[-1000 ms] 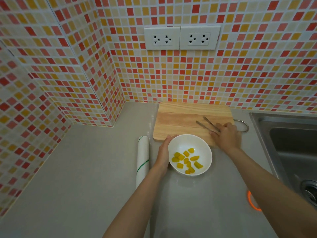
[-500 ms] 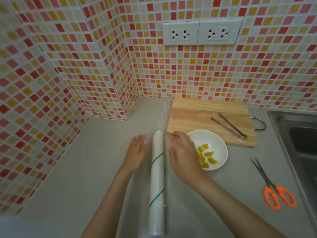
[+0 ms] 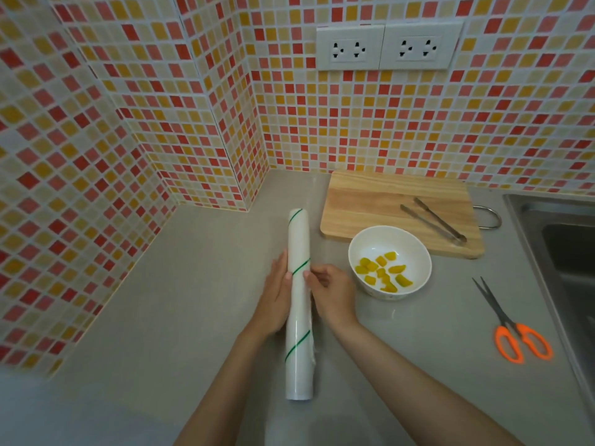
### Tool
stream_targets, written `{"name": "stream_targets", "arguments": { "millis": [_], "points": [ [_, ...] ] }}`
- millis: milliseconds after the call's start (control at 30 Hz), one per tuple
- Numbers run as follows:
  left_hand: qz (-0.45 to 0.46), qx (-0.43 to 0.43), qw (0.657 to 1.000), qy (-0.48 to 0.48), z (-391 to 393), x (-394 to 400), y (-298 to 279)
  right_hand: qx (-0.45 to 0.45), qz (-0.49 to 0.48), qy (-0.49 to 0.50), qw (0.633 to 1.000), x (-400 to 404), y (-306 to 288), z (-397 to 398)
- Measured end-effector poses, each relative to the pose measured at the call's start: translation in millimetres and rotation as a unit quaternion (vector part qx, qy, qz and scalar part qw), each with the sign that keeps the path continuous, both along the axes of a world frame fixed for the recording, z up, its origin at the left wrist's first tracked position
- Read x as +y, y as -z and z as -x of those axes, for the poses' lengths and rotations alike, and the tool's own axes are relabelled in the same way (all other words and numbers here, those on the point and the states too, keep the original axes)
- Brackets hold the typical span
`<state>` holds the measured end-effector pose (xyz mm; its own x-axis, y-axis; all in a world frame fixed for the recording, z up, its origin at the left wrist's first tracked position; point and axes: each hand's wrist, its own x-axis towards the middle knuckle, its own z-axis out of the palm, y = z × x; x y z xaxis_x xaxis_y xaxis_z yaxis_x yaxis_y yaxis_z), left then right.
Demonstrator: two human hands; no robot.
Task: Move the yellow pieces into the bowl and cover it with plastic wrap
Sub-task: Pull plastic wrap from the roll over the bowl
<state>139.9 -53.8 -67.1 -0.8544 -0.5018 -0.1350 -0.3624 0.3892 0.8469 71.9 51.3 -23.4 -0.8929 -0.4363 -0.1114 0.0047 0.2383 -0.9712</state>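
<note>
A white bowl (image 3: 415, 252) sits on the grey counter, just in front of the cutting board, with several yellow pieces (image 3: 381, 272) inside. To its left lies a long white roll of plastic wrap (image 3: 299, 317) with green stripes, pointing away from me. My left hand (image 3: 276, 296) presses against the roll's left side. My right hand (image 3: 331, 292) grips its right side, thumb on top. Both hands hold the roll between them.
A wooden cutting board (image 3: 370, 201) lies by the tiled wall with metal tongs (image 3: 433, 223) on it. Orange-handled scissors (image 3: 512, 326) lie on the counter to the right. A steel sink (image 3: 566, 252) is at the far right. Two wall sockets (image 3: 388, 46) sit above.
My left hand left the bowl and my right hand left the tongs on the board. Both moved to the plastic wrap roll and now clasp it from either side.
</note>
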Motion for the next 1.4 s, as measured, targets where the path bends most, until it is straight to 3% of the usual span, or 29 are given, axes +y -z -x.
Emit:
{"name": "stream_targets", "arguments": {
  "millis": [67,233,400,533,700,900,1033,1133,1267,1400],
  "points": [
    [-0.074,0.065,0.995,-0.008,4.4,6.4,-11.1,-0.017,0.025,0.026,0.999,-3.5,-5.8,4.3],
    [-0.146,0.148,0.978,-0.034,15.6,15.5,-30.5,-0.068,0.057,0.057,0.994,-4.3,-20.3,16.3],
    [-0.225,0.222,0.947,-0.056,25.1,17.6,-50.1,-0.024,0.054,0.067,0.996,0.0,-33.1,23.4],
    [-0.271,0.233,0.930,-0.082,34.2,19.4,-67.0,0.019,0.075,0.073,0.994,11.3,-42.9,32.7],
    [-0.340,0.205,0.910,-0.119,42.5,21.7,-76.3,0.004,0.115,0.069,0.991,22.5,-47.9,42.2],
    [-0.368,0.133,0.917,-0.077,51.2,30.1,-81.6,-0.034,0.137,0.089,0.986,34.1,-53.2,54.5],
    [-0.446,0.151,0.881,-0.039,56.9,38.4,-82.1,-0.065,0.148,0.097,0.982,43.0,-58.0,58.8],
    [-0.455,0.161,0.876,-0.019,59.9,39.9,-88.1,-0.115,0.186,0.095,0.971,48.7,-66.6,60.9],
    [-0.460,0.170,0.871,0.012,58.6,42.5,-93.8,-0.154,0.174,0.050,0.971,54.5,-77.1,67.8],
    [-0.469,0.159,0.868,0.033,56.3,44.7,-96.2,-0.123,0.137,-0.011,0.983,52.5,-75.9,70.8]
  ]
}}
